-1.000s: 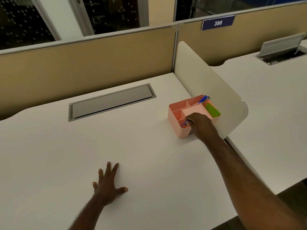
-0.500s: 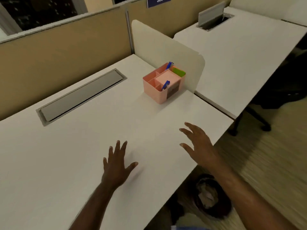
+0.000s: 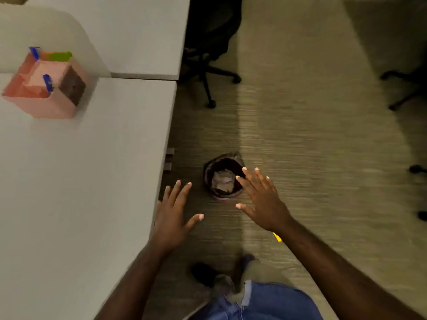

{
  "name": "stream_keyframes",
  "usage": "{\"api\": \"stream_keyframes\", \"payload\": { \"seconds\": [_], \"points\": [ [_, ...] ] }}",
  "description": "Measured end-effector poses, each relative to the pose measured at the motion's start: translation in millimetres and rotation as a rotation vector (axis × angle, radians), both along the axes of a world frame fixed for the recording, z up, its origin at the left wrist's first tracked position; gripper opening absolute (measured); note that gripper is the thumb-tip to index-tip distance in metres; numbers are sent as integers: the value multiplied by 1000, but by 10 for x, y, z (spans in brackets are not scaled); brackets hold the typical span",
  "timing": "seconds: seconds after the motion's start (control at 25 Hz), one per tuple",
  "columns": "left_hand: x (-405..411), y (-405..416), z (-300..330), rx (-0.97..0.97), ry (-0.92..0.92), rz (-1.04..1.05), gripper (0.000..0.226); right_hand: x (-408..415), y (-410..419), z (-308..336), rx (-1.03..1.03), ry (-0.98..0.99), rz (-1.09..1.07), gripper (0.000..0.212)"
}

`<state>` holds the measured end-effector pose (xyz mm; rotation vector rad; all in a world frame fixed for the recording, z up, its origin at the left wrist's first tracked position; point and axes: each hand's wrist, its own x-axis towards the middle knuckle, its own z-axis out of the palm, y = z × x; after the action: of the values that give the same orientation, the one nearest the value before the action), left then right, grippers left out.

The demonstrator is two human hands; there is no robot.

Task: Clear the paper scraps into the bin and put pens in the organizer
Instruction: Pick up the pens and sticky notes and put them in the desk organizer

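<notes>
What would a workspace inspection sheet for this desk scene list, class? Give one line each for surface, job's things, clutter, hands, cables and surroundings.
Surface: pale grey desk top, bare apart from the organizer.
Job's things: pink plastic compartment organizer at the desk's far end, holding two blue pens; small dark round bin on the floor beside the desk, crumpled paper scraps inside.
Clutter: small yellow object on the carpet, too blurred to identify.
Hands: left hand and right hand both open, empty, fingers spread.
Cables: nothing seen.
Surroundings: striped carpet, black wheeled office chair, cream desk divider.
</notes>
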<state>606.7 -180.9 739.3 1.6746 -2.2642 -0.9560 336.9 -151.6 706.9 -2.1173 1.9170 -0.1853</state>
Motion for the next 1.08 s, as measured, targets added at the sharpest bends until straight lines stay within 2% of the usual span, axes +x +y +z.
{"api": "stream_keyframes", "payload": {
  "seconds": [0.2,0.36,0.6,0.88,1.08],
  "points": [
    [-893,323,-407,112,-32,-289,84,-864,1027,-347,104,-21,-340,73],
    [-1507,635,-780,149,-77,-442,82,-1453,1879,-638,149,-78,-588,73],
    [-2455,1023,-1579,178,-36,-493,79,-2152,2708,-1496,249,-152,-710,72],
    [-3439,1005,-3430,193,-29,-524,74,-2706,2867,-3296,270,-257,-801,72],
    [-3824,884,-4982,175,-75,-658,70,-2892,2989,-4832,240,-331,-947,69]
  ]
}}
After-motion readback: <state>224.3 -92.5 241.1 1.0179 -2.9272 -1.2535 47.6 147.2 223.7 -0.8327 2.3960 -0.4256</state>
